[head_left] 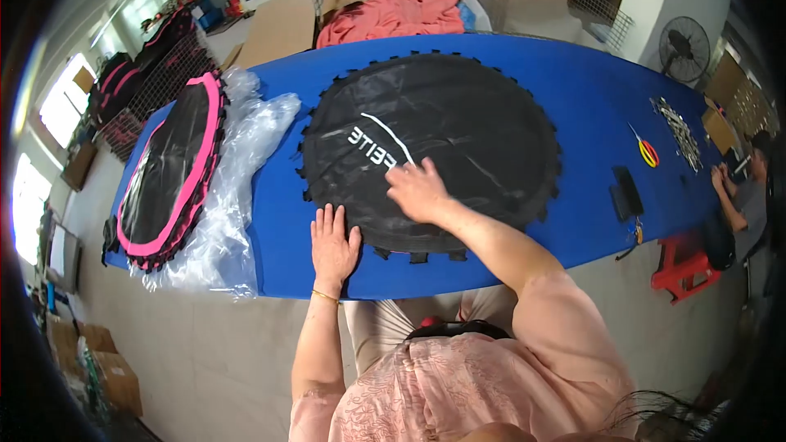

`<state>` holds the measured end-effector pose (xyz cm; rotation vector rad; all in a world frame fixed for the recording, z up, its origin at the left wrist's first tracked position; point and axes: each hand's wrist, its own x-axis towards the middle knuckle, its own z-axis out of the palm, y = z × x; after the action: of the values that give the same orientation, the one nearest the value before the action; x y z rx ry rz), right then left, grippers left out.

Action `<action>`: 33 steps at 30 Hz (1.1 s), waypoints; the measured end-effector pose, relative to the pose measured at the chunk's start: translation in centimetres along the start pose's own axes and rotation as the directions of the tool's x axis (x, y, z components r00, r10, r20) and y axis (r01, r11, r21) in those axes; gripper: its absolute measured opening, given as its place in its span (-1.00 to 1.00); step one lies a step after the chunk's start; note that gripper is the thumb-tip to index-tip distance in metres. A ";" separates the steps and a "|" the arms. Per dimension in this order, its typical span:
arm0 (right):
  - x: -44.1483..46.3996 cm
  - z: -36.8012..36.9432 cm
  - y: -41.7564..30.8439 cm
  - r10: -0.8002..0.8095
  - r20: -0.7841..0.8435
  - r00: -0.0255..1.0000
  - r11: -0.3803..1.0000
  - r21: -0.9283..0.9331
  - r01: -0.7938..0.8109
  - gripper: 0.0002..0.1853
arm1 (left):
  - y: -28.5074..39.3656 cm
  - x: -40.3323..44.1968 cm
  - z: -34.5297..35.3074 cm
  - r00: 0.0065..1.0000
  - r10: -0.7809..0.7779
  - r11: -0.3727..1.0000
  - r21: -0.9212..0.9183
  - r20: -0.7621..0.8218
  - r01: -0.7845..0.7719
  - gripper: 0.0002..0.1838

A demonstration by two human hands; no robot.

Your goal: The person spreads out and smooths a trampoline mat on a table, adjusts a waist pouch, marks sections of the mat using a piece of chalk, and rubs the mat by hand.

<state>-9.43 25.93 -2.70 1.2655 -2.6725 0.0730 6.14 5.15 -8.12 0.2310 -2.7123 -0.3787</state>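
Note:
A round black trampoline mat (pixel 458 127) lies flat on the blue-covered table, with short tabs all around its rim. White lettering and a curved white line run across its left part, upside down from where I stand. My left hand (pixel 333 244) rests flat at the mat's near left edge, fingers stretched out. Over the lettering, my right hand (pixel 417 191) touches the mat with its fingers apart and covers the end of the print. Neither hand grips anything.
Pink-rimmed black mats (pixel 172 164) lie on clear plastic wrap (pixel 233 221) at the left. On the right are yellow-and-red-handled scissors (pixel 648 151), a black object (pixel 627 194) and small metal parts (pixel 681 135). Another person (pixel 741 196) sits beyond, near a red stool (pixel 684 268).

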 end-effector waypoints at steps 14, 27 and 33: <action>2.1 4.9 8.7 0.493 -0.195 0.848 0.868 0.042 -0.495 -0.48 | 0.0 0.3 0.2 0.999 0.028 0.999 0.046 0.023 -0.029 -0.34; -2.0 2.6 16.0 0.591 -0.092 0.801 0.804 -0.009 -0.594 -0.46 | -0.3 0.2 0.3 0.999 0.033 0.999 0.010 0.000 -0.033 -0.35; -3.8 2.6 16.8 0.684 -0.110 0.721 0.728 0.038 -0.685 -0.39 | -0.1 0.5 0.0 0.999 0.034 0.999 0.014 0.009 -0.034 -0.34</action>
<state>-20.42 39.14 -5.40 0.1795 -2.8671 0.2298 5.71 4.98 -7.98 0.1870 -2.7246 -0.3513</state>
